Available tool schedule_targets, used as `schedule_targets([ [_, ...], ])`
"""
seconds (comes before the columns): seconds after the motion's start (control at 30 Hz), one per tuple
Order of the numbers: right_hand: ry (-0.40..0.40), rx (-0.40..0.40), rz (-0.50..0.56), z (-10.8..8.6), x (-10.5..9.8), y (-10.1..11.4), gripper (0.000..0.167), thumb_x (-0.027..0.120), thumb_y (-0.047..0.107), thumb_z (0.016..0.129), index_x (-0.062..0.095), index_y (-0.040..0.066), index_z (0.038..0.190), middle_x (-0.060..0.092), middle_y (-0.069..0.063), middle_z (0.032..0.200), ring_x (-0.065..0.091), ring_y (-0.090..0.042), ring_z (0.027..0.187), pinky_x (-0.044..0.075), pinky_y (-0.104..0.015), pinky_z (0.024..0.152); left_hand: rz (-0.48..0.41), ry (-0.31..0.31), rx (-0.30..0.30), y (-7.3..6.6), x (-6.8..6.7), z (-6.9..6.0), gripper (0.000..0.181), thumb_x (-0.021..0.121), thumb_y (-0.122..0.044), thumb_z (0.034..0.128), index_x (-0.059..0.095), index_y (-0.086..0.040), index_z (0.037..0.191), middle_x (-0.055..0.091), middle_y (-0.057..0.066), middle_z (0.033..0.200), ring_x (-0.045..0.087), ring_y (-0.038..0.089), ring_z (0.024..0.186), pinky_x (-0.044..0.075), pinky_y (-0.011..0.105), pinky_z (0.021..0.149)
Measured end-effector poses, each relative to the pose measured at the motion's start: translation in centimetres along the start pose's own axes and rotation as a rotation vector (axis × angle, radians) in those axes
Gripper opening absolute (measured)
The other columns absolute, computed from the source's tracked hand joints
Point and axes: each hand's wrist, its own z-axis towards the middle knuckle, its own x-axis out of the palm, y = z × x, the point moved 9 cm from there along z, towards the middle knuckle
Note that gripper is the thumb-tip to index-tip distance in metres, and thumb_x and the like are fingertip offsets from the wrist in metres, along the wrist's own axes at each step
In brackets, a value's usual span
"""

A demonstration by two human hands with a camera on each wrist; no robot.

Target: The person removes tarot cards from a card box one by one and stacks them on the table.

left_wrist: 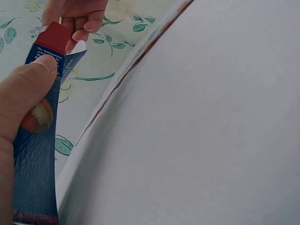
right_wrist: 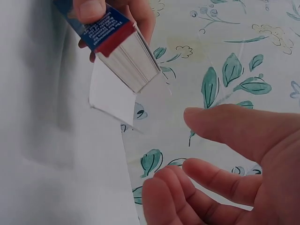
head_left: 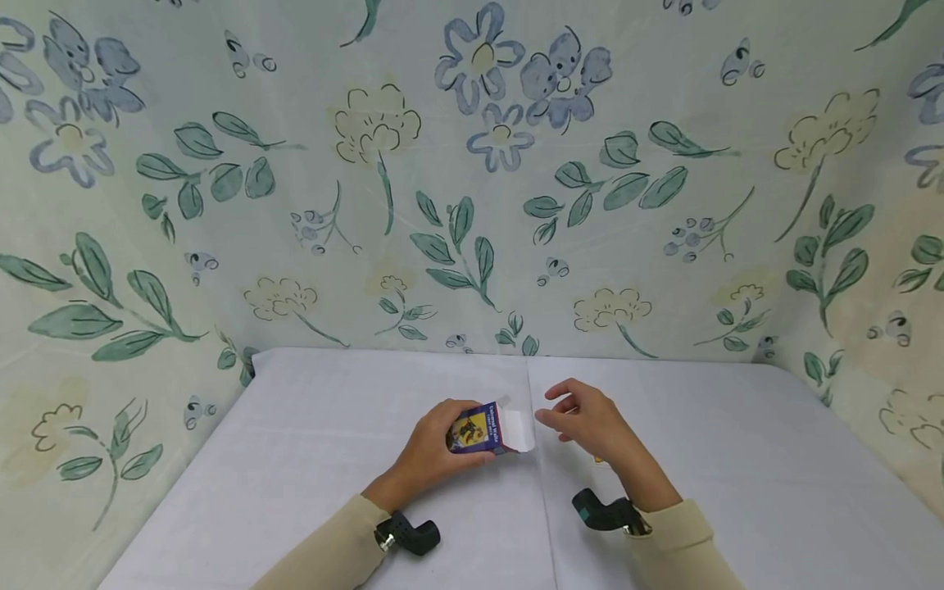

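Observation:
A small blue card box (head_left: 474, 429) with a yellow picture panel is gripped in my left hand (head_left: 435, 438), above the white table. Its end flap stands open toward the right. In the left wrist view, the thumb presses on the box's narrow blue side (left_wrist: 37, 150), near the red end. Seen from the right wrist, the box's open end shows a stack of card edges (right_wrist: 133, 61) inside, with the white flap (right_wrist: 112, 93) hanging out. My right hand (head_left: 586, 418) hovers just right of the flap, apart from it. Its fingers are loosely bent, with nothing between them.
A white cloth (head_left: 295, 508) covers the table, with a crease running front to back near its middle. Under my right wrist a small yellow-edged thing (head_left: 598, 460) peeks out, mostly hidden. Behind the table hangs a floral curtain (head_left: 472, 246).

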Motion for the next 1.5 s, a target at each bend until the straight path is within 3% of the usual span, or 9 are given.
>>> schedule_targets([
  [0.3, 0.037, -0.012, 0.081, -0.3, 1.4, 0.8, 0.040, 0.074, 0.028, 0.084, 0.060, 0.006, 0.115, 0.061, -0.007, 0.086, 0.063, -0.023, 0.069, 0.056, -0.033, 0.070, 0.015, 0.015, -0.014, -0.1, 0.1, 0.0, 0.074, 0.073, -0.061, 0.0735, 0.053, -0.020, 0.132, 0.056, -0.010, 0.124, 0.051, 0.005, 0.106, 0.048, 0.032, 0.092],
  [0.63, 0.086, -0.062, 0.159, -0.5, 3.3, 1.9, 0.030, 0.073, 0.024, 0.085, 0.063, 0.008, 0.108, 0.061, -0.005, 0.082, 0.061, -0.018, 0.065, 0.055, -0.030, 0.066, 0.018, 0.027, 0.016, -0.2, 0.2, 0.0, 0.074, 0.073, -0.060, 0.0753, 0.052, -0.018, 0.132, 0.056, -0.007, 0.125, 0.052, 0.008, 0.107, 0.048, 0.033, 0.092],
  [1.17, 0.109, -0.053, 0.178, -0.7, 4.4, 1.9, 0.026, 0.074, 0.026, 0.084, 0.064, 0.010, 0.102, 0.064, -0.005, 0.082, 0.062, -0.019, 0.067, 0.056, -0.030, 0.066, -0.018, 0.039, -0.002, -0.3, 0.1, -0.1, 0.073, 0.075, -0.061, 0.0718, 0.054, -0.022, 0.130, 0.056, -0.012, 0.123, 0.050, 0.004, 0.105, 0.047, 0.030, 0.092],
  [1.5, 0.118, -0.049, 0.172, -0.8, 4.7, 1.7, 0.026, 0.073, 0.027, 0.084, 0.064, 0.008, 0.101, 0.065, -0.004, 0.081, 0.062, -0.018, 0.066, 0.056, -0.030, 0.064, -0.015, 0.047, 0.000, -0.3, 0.2, -0.1, 0.078, 0.075, -0.062, 0.0712, 0.054, -0.016, 0.131, 0.056, -0.011, 0.124, 0.050, 0.005, 0.106, 0.046, 0.031, 0.093],
])
